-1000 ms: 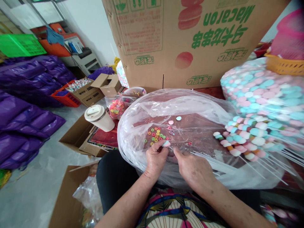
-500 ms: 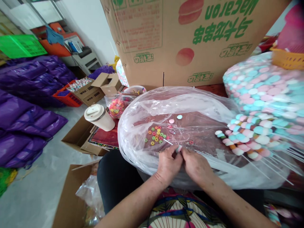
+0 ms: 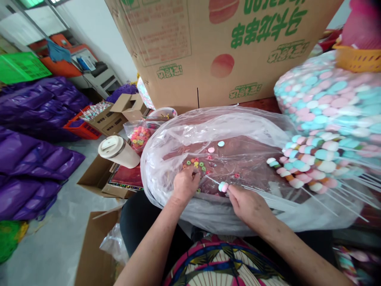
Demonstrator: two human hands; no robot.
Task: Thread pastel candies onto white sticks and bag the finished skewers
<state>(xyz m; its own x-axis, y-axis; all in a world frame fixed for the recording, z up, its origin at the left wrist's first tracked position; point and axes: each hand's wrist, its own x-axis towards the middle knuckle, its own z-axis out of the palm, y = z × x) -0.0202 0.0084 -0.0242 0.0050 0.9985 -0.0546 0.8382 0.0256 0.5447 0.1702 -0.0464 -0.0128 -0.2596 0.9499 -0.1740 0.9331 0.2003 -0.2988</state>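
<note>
My right hand (image 3: 248, 203) is closed on a white stick strung with pink and blue marshmallows (image 3: 223, 186); the bare stick end points left. My left hand (image 3: 186, 184) is over the small coloured candy rings (image 3: 201, 164), its fingertips pinched together among them. Whatever those fingers hold is hidden. Several rings lie on the clear plastic bag (image 3: 238, 155), with a loose pink marshmallow (image 3: 211, 150) and a pale blue one (image 3: 220, 143) behind. To the right are finished marshmallow skewers (image 3: 309, 159) in a pile. Bare white sticks (image 3: 270, 198) lie beside my right hand.
A big cardboard box (image 3: 190, 71) stands behind the bag. A lidded cup (image 3: 119, 151) and a bag of candy rings (image 3: 139, 137) are at left. A large bag of marshmallows (image 3: 321, 95) is at right, near an orange basket (image 3: 357, 57). Purple sacks (image 3: 35, 167) lie on the floor.
My left hand has left the skewer and moved left to the candy rings. My right hand keeps the skewer, whose marshmallows now show plainly. The view has shifted slightly.
</note>
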